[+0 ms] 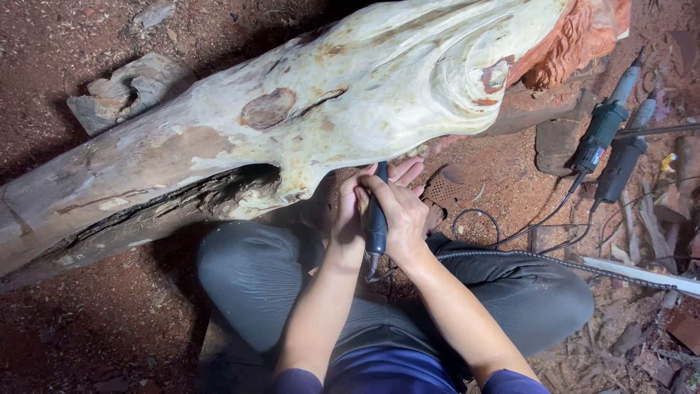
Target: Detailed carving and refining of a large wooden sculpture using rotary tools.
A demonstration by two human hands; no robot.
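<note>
Two hands grip one dark rotary handpiece (376,219): left hand (348,215) and right hand (399,213) wrapped around it together, its tip against the pale log (306,117) just above them.

Rotary tool (376,219) tip hidden, perhaps under the log (306,124).
</note>
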